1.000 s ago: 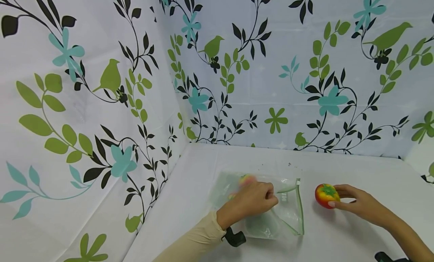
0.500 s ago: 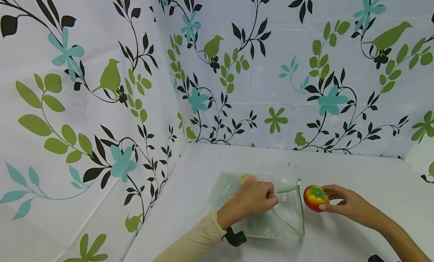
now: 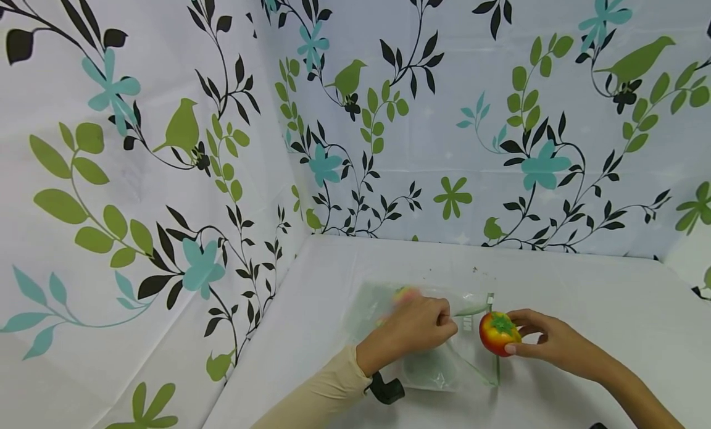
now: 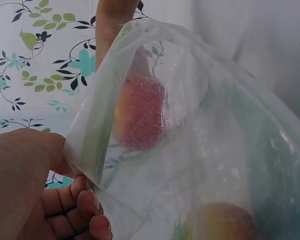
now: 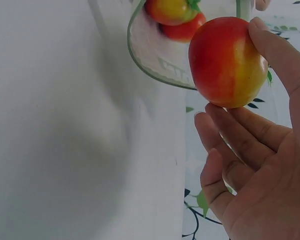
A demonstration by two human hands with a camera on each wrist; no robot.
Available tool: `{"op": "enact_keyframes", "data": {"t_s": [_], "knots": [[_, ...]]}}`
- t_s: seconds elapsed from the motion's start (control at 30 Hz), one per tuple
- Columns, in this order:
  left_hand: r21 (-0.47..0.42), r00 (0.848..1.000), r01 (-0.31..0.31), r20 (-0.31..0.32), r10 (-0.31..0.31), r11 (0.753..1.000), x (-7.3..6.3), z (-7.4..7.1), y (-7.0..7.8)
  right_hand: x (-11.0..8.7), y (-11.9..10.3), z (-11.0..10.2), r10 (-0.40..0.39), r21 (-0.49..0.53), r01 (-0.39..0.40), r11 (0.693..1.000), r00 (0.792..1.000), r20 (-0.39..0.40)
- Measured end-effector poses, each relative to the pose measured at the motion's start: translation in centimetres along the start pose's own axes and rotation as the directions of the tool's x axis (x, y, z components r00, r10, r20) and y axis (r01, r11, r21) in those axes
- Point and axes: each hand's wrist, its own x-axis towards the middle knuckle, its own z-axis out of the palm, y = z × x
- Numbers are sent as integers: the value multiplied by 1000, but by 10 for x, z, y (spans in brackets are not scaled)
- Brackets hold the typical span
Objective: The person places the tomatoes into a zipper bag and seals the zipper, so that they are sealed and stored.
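Observation:
My right hand (image 3: 555,345) holds a red-and-yellow toy fruit with a green leafy top (image 3: 499,333), pinching it between thumb and fingertips. In the head view the fruit overlaps the green-edged mouth of a clear zip bag (image 3: 428,373). My left hand (image 3: 413,324) pinches the bag's upper edge; the left wrist view shows thumb and curled fingers on the green zip strip (image 4: 101,145). The mouth gapes toward the held fruit. Similar fruits lie inside the bag, one yellow and red (image 5: 172,10), another red (image 5: 185,30) in the right wrist view. My left forearm partly hides the bag.
The bag lies on a white table (image 3: 311,305). Curtains printed with leaves and birds (image 3: 389,139) hang behind and along the left side. A black wrist strap (image 3: 386,389) on my left arm overlaps the bag's near side.
My right hand has carried the toy fruit leftward, from right of the bag to its mouth. My left hand stays in place, gripping the bag's edge.

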Motion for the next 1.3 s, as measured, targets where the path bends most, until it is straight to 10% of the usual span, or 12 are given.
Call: {"op": "enact_keyframes", "data": {"t_s": [1.3], "knots": [[32, 1000, 18, 9, -19, 999, -2, 0, 2, 9, -28, 31, -56, -5, 56, 998, 998, 3]]}}
